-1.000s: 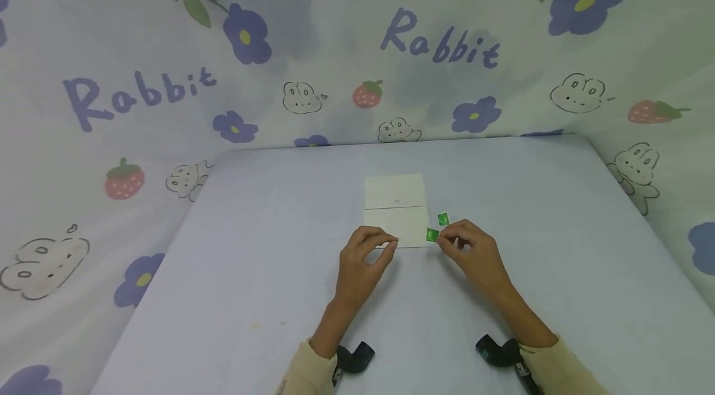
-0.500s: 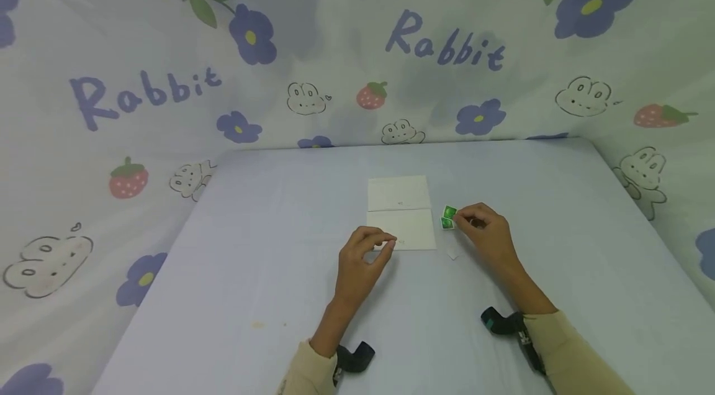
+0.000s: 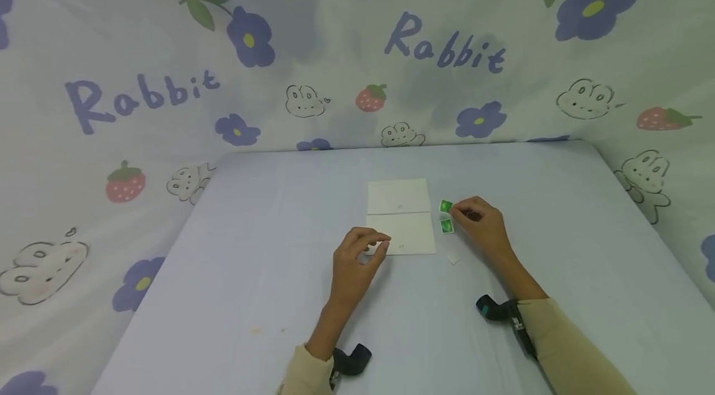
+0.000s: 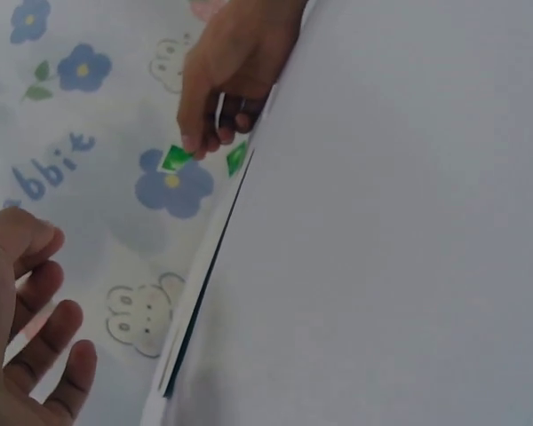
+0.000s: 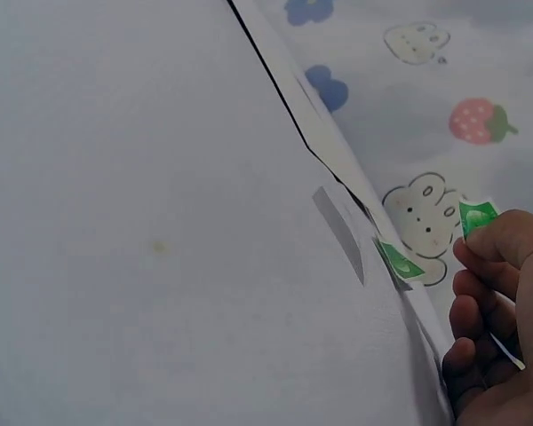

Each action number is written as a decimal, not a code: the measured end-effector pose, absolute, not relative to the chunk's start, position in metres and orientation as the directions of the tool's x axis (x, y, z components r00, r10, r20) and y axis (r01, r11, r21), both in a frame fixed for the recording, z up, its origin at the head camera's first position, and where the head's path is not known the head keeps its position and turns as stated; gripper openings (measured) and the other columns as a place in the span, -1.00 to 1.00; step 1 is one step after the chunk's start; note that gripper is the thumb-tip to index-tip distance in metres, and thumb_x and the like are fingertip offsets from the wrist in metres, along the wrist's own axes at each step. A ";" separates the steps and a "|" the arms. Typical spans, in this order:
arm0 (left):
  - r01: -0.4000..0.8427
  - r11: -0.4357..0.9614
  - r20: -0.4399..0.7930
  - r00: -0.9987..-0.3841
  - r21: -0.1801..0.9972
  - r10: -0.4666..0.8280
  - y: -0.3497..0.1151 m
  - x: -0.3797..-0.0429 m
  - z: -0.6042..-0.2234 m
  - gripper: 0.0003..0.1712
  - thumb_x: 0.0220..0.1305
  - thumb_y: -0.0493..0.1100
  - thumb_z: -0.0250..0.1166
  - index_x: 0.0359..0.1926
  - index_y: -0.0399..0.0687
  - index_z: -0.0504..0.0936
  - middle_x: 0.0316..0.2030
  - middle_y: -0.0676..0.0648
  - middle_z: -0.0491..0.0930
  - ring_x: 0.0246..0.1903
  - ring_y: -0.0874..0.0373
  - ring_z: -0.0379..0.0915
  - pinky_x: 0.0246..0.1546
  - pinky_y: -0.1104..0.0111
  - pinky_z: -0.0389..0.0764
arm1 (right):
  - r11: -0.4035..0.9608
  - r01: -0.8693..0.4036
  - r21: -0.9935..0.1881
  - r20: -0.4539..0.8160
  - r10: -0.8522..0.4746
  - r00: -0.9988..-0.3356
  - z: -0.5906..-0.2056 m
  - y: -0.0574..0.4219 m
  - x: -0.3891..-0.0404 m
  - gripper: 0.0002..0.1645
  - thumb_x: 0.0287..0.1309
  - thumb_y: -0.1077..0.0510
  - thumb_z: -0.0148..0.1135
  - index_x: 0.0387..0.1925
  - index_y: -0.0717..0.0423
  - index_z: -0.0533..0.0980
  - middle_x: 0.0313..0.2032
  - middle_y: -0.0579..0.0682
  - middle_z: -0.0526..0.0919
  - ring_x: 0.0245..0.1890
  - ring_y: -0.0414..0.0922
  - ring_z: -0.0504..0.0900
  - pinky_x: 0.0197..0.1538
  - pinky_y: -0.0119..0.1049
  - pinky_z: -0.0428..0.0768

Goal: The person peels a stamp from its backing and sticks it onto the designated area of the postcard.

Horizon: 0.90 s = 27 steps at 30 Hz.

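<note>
Right hand [image 3: 481,222] pinches a green sticker [image 3: 445,205], second sticker [image 3: 447,227] at its six o'clock; left hand [image 3: 352,264], fingers loosely apart, seven o'clock of the creased card [image 3: 404,224]!

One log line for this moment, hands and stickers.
right hand: pinches green sticker | left hand: empty, near white paper | second green sticker: lies beside white paper

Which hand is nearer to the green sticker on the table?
Right. The right hand is beside the green sticker, pinching another sticker; the left hand is farther, by the near-left corner of the white card.
</note>
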<state>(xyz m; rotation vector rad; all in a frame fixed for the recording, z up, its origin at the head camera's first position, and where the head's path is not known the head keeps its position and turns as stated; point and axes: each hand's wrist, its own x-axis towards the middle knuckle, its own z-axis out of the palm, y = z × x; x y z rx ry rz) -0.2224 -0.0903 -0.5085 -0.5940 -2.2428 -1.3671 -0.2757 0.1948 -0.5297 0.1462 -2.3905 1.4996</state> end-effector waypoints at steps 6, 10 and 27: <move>0.552 0.410 0.582 -0.811 0.726 0.062 -0.102 -0.231 -0.507 -0.88 0.32 -0.16 0.39 -0.14 0.03 0.77 -0.14 0.04 0.61 -0.18 0.09 0.53 -0.20 0.26 0.58 | 0.441 -0.250 -0.862 0.308 0.065 -0.949 -0.529 0.191 -0.281 -0.84 0.28 0.13 0.37 -0.21 0.15 0.70 -0.22 -0.03 0.64 -0.19 -0.24 0.59 -0.09 -0.54 0.52; 0.527 0.404 0.567 -0.823 0.748 0.025 -0.107 -0.245 -0.514 -0.89 0.32 -0.15 0.39 -0.15 0.03 0.77 -0.14 0.05 0.61 -0.18 0.07 0.53 -0.21 0.22 0.58 | 0.448 -0.230 -0.864 0.292 0.073 -0.954 -0.531 0.193 -0.283 -0.83 0.28 0.10 0.37 -0.23 0.12 0.70 -0.21 -0.05 0.65 -0.18 -0.25 0.59 -0.08 -0.54 0.52; 0.419 0.399 0.469 -0.883 0.816 -0.030 -0.118 -0.285 -0.526 -0.75 0.28 -0.05 0.43 -0.04 0.06 0.75 -0.12 0.07 0.61 -0.11 0.10 0.50 -0.14 0.20 0.54 | 0.472 -0.208 -0.857 0.265 0.057 -0.963 -0.532 0.195 -0.285 -0.86 0.27 0.11 0.38 -0.25 0.11 0.71 -0.22 -0.06 0.66 -0.17 -0.21 0.59 -0.10 -0.53 0.52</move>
